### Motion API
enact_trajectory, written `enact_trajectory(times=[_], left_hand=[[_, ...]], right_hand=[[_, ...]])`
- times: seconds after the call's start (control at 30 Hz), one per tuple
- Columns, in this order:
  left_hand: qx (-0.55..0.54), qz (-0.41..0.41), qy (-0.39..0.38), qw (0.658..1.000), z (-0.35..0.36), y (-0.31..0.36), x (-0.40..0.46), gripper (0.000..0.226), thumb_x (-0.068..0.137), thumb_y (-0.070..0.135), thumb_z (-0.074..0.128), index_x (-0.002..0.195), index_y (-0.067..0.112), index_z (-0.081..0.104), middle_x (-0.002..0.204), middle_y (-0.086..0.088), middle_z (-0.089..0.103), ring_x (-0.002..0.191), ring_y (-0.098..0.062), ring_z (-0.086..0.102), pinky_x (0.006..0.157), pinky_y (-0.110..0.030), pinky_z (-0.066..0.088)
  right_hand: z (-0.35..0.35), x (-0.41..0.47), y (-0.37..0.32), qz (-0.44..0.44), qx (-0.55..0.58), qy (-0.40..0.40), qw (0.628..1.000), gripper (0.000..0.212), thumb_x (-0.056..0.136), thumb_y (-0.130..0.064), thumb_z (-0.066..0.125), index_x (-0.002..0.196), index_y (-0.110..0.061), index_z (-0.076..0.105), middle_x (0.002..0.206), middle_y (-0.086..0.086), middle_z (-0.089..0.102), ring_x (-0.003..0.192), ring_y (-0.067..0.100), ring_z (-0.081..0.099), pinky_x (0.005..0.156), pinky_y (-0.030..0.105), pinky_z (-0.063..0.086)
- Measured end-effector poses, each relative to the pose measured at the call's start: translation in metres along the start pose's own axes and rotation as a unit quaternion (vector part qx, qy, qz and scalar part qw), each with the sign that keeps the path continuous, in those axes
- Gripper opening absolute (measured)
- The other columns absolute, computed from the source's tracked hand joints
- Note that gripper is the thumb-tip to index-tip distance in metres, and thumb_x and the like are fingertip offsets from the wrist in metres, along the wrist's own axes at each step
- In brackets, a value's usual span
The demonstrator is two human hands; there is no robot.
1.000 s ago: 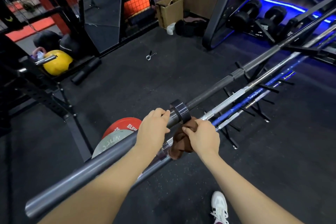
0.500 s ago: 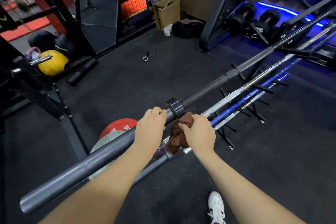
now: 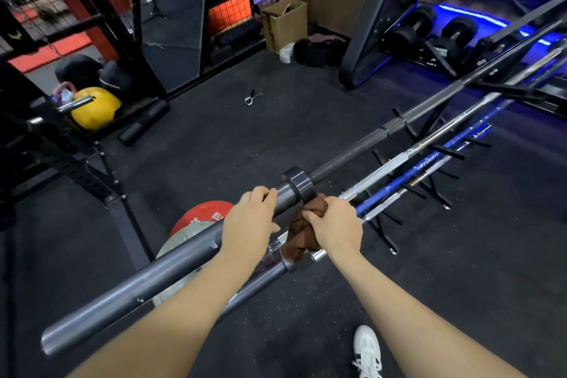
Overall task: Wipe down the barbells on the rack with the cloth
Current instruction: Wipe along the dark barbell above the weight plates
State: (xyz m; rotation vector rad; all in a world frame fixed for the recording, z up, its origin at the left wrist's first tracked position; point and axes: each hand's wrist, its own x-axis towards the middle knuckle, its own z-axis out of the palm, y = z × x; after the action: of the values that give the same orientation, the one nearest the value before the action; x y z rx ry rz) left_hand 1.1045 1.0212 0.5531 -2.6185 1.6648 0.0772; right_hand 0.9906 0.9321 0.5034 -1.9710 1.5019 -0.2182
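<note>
Cloth (image 3: 302, 235), brown and bunched, sits against the second bar (image 3: 376, 179) just below the collar of the top barbell (image 3: 190, 261), and the right hand (image 3: 334, 227) holds it there with fingers curled tight over the wad. The left hand (image 3: 250, 219) wraps the grey sleeve of the top barbell right beside the collar, fingers hooked over the far side and thumb underneath, steadying it. The barbells lie side by side on the rack (image 3: 429, 169), running away to the upper right; a blue bar (image 3: 408, 176) lies next to the chrome one.

The step in hand looks like wiping the lower bar near its sleeve end. To do it well, I would keep the cloth folded round the bar rather than pressed on one face, so the whole circumference gets rubbed, and twist the wrist while sliding along the shaft. Knurled stretches likely hold more grime, so slow, firm passes suit them. The left hand should go on bracing the top barbell so nothing rolls on the pegs. A loose tail of cloth hangs below the fist; it is best gathered in so it does not snag between bars. Most of the bars' length looks yet to be covered.
</note>
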Motion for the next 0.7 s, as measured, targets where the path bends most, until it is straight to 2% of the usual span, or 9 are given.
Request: enact_trajectory(times=[0.07,0.13,0.27,0.33,0.37,0.43,0.5,0.6,0.7], left_hand=[[-0.005,-0.012,0.001,1.0,0.007,0.001,-0.003,0.051,0.094,0.023,0.055,0.141,0.018,0.035,0.135,0.002,0.042,0.115,-0.018,0.044,0.078,-0.027,0.043],[-0.028,-0.029,-0.011,0.999,0.006,-0.001,0.002,0.046,0.094,0.017,0.055,0.138,0.016,0.041,0.131,-0.001,0.046,0.112,-0.021,0.047,0.083,-0.029,0.045],[-0.135,-0.059,-0.11,0.983,-0.01,-0.017,0.023,0.049,0.09,0.016,0.061,0.137,0.012,0.047,0.135,-0.008,0.051,0.121,-0.028,0.048,0.097,-0.033,0.039],[-0.146,-0.063,-0.138,0.978,-0.014,-0.019,0.026,0.046,0.093,0.018,0.057,0.137,0.01,0.046,0.137,-0.009,0.049,0.125,-0.028,0.046,0.101,-0.034,0.038],[-0.131,-0.066,-0.121,0.982,-0.015,-0.015,0.023,0.041,0.095,0.019,0.053,0.135,0.009,0.047,0.136,-0.009,0.05,0.122,-0.028,0.047,0.098,-0.036,0.04],[-0.063,-0.065,-0.04,0.995,-0.01,-0.006,0.009,0.038,0.097,0.024,0.05,0.133,0.013,0.046,0.134,-0.003,0.048,0.117,-0.023,0.048,0.089,-0.034,0.044],[-0.013,-0.04,0.005,0.999,-0.001,0.003,-0.005,0.047,0.095,0.029,0.052,0.139,0.019,0.037,0.137,0.003,0.042,0.116,-0.018,0.045,0.082,-0.028,0.043],[0.0,-0.045,0.007,0.999,0.007,0.002,-0.008,0.055,0.094,0.025,0.055,0.143,0.021,0.03,0.135,0.002,0.043,0.113,-0.017,0.046,0.075,-0.025,0.043],[-0.022,-0.057,-0.032,0.998,0.003,-0.004,0.005,0.049,0.094,0.02,0.056,0.139,0.017,0.038,0.129,-0.003,0.049,0.109,-0.023,0.052,0.081,-0.03,0.044]], right_hand=[[0.001,0.0,0.001,0.0,0.004,0.003,1.0,0.032,0.085,-0.042,0.065,0.103,-0.016,0.063,0.103,0.006,0.061,0.095,0.03,0.062,0.069,0.031,0.042],[0.004,0.0,0.001,0.002,0.004,0.0,1.0,0.032,0.085,-0.041,0.065,0.103,-0.015,0.062,0.103,0.006,0.061,0.094,0.03,0.062,0.068,0.03,0.042],[0.01,0.0,-0.003,0.009,0.015,-0.011,1.0,0.033,0.086,-0.04,0.065,0.106,-0.014,0.061,0.106,0.007,0.06,0.097,0.031,0.061,0.072,0.032,0.043],[0.009,0.0,-0.004,0.009,0.019,-0.014,1.0,0.034,0.086,-0.04,0.065,0.107,-0.013,0.06,0.107,0.008,0.059,0.099,0.031,0.06,0.075,0.033,0.044],[0.008,-0.001,-0.004,0.008,0.019,-0.013,1.0,0.034,0.087,-0.04,0.065,0.108,-0.014,0.06,0.108,0.008,0.059,0.099,0.031,0.06,0.075,0.033,0.043],[0.006,-0.002,-0.003,0.007,0.023,-0.011,1.0,0.036,0.087,-0.04,0.065,0.114,-0.017,0.06,0.111,0.008,0.059,0.101,0.03,0.06,0.072,0.031,0.04],[0.004,-0.004,0.001,0.005,0.029,-0.003,1.0,0.038,0.087,-0.04,0.065,0.118,-0.019,0.059,0.112,0.007,0.06,0.101,0.03,0.06,0.07,0.029,0.037],[0.007,-0.004,0.001,0.004,0.031,-0.001,1.0,0.035,0.086,-0.04,0.066,0.113,-0.018,0.061,0.109,0.007,0.061,0.099,0.029,0.061,0.07,0.029,0.039],[0.016,0.0,-0.002,0.012,0.029,-0.015,0.999,0.032,0.086,-0.04,0.066,0.106,-0.016,0.06,0.107,0.007,0.06,0.098,0.03,0.06,0.071,0.032,0.041]])
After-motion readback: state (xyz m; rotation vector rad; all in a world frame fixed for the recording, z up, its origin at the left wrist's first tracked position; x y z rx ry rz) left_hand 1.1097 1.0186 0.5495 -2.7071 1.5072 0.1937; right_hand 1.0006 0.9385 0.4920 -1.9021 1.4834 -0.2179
